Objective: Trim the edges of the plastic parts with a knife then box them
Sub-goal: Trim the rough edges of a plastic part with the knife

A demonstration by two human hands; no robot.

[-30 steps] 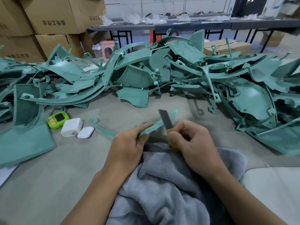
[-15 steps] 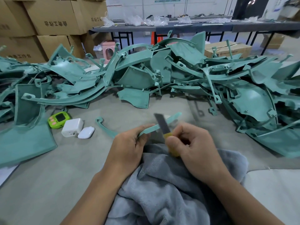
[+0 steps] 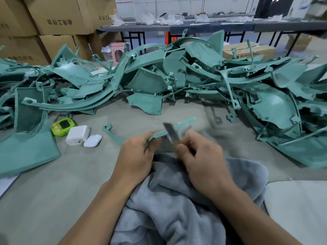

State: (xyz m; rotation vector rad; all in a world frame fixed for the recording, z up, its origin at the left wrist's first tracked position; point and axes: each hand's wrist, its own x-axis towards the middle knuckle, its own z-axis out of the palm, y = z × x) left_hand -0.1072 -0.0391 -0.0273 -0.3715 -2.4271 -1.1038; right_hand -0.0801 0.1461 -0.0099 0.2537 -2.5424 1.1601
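Plastic strip [image 3: 184, 123], curved and teal, is pinched at its middle by the left hand [image 3: 137, 154] above the grey towel [image 3: 177, 206], presumably so shavings are caught. A knife [image 3: 170, 132] is clasped in the curled fingers of the right hand [image 3: 201, 161], blade laid against the strip's edge. Blade contact is blurred; no packing box can be identified.

Hands: two, left hand [image 3: 136, 157] and right hand [image 3: 203, 156]
Knife [image 3: 170, 132]: one, between the hands
Plastic strip [image 3: 177, 129]: one, held
Loose green parts [image 3: 194, 76]: a heap beyond the hands, too tangled to count
Towel [image 3: 177, 200]: one, under the hands
Green gadget [image 3: 62, 125]: one, left of the hands
White charger [image 3: 77, 135]: one
White case [image 3: 92, 140]: one
Cardboard boxes [image 3: 58, 16]: at least four, far left
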